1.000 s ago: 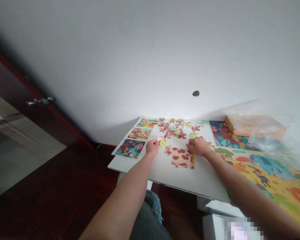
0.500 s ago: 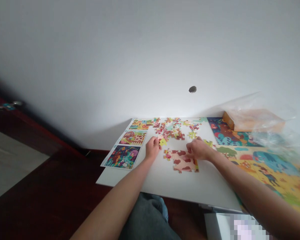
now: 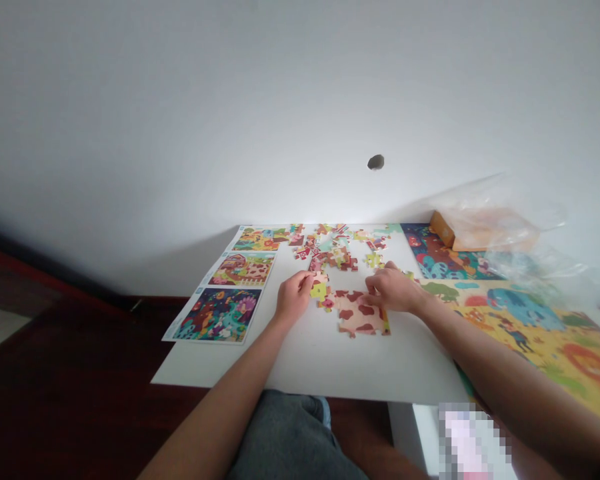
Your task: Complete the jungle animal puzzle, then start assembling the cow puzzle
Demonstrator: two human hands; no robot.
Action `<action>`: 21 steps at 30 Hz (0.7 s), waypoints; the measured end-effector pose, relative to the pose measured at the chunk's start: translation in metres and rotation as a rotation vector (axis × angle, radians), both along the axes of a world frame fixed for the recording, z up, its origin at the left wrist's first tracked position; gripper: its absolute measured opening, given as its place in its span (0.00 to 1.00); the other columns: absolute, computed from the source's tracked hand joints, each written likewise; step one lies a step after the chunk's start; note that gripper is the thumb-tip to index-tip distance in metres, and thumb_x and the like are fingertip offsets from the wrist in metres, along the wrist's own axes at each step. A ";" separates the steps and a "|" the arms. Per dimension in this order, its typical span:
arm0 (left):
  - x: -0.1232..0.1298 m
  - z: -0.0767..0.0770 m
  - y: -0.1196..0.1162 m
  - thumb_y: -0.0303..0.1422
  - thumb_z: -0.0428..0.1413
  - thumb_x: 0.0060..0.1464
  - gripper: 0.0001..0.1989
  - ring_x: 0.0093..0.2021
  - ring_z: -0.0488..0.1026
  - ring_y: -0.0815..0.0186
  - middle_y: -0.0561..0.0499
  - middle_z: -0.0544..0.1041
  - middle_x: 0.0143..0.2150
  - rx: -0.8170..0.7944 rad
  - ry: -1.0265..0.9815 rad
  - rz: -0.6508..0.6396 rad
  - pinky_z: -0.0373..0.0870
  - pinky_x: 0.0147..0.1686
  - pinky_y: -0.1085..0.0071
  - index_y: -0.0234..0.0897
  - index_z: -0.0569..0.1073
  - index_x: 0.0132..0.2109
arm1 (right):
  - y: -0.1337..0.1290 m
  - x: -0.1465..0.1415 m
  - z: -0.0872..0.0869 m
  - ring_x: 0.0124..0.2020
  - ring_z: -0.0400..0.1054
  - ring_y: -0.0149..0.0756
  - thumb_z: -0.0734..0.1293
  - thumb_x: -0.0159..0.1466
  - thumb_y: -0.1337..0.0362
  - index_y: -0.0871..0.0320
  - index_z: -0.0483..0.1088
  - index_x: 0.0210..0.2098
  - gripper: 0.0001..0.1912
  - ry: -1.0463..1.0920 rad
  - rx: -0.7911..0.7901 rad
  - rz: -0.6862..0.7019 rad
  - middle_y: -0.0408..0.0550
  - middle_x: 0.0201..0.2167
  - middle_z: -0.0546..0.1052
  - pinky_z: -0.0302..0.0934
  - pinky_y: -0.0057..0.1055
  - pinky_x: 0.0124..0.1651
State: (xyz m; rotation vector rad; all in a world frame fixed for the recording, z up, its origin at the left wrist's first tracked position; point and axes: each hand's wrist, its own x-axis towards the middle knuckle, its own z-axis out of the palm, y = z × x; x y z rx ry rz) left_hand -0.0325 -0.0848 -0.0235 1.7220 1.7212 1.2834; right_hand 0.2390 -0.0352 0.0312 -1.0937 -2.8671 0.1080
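Observation:
My left hand is closed, its thumb and fingers pinching a yellow-green puzzle piece. That piece is beside a small piece with a pink figure, at the left of a joined puzzle section with a brown-spotted cow pattern. On the upper right of this section rests my right hand, fingers curled and fingertips touching it; part of the section is hidden beneath. Loose puzzle pieces lie in a cluster behind both hands.
A sheet with three printed pictures lies at the white table's left edge. To the right are a colourful finished-looking picture, a dark one, and an orange box with clear plastic wrapping. A wall stands behind.
My left hand has brought the yellow-green piece closer to the small pink-figure piece. My right hand stays at the cow section. The whole view has shifted slightly.

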 end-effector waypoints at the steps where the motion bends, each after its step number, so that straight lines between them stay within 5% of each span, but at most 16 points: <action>1: 0.000 0.000 0.000 0.39 0.50 0.60 0.15 0.39 0.78 0.62 0.48 0.82 0.40 -0.004 0.006 -0.009 0.71 0.39 0.71 0.37 0.79 0.42 | 0.000 0.000 0.003 0.28 0.69 0.36 0.60 0.68 0.46 0.57 0.72 0.28 0.24 0.016 0.018 0.002 0.48 0.25 0.77 0.49 0.36 0.46; 5: 0.000 -0.002 0.000 0.40 0.51 0.59 0.16 0.38 0.78 0.61 0.48 0.83 0.38 0.010 0.045 -0.006 0.70 0.38 0.71 0.37 0.80 0.42 | -0.001 -0.002 0.014 0.28 0.67 0.34 0.58 0.70 0.48 0.58 0.71 0.27 0.24 0.105 0.113 0.028 0.48 0.24 0.76 0.47 0.35 0.45; 11: -0.003 -0.006 0.004 0.42 0.51 0.58 0.17 0.37 0.78 0.62 0.49 0.83 0.37 0.000 0.062 0.002 0.70 0.36 0.72 0.36 0.80 0.42 | 0.013 -0.009 0.024 0.29 0.64 0.34 0.56 0.70 0.52 0.57 0.65 0.22 0.24 0.163 0.184 0.242 0.46 0.21 0.71 0.47 0.35 0.45; 16: -0.003 -0.006 0.005 0.42 0.52 0.57 0.16 0.36 0.78 0.62 0.50 0.82 0.36 0.003 0.072 0.028 0.70 0.38 0.71 0.37 0.80 0.42 | 0.020 -0.012 0.049 0.29 0.62 0.34 0.56 0.71 0.53 0.56 0.61 0.21 0.24 0.316 0.199 0.218 0.45 0.20 0.68 0.49 0.37 0.46; 18: -0.002 -0.005 0.005 0.41 0.52 0.57 0.16 0.35 0.78 0.62 0.50 0.82 0.35 0.006 0.061 0.034 0.70 0.38 0.72 0.37 0.80 0.41 | -0.001 -0.013 0.063 0.29 0.62 0.34 0.58 0.69 0.52 0.56 0.61 0.21 0.23 0.425 0.128 0.224 0.44 0.20 0.67 0.51 0.38 0.47; 21: 0.000 -0.006 0.007 0.41 0.53 0.56 0.16 0.34 0.77 0.63 0.50 0.82 0.33 0.009 0.058 0.060 0.70 0.36 0.72 0.36 0.80 0.39 | -0.075 -0.020 0.074 0.30 0.64 0.34 0.62 0.68 0.52 0.55 0.65 0.25 0.18 0.684 -0.202 0.264 0.46 0.24 0.70 0.57 0.36 0.44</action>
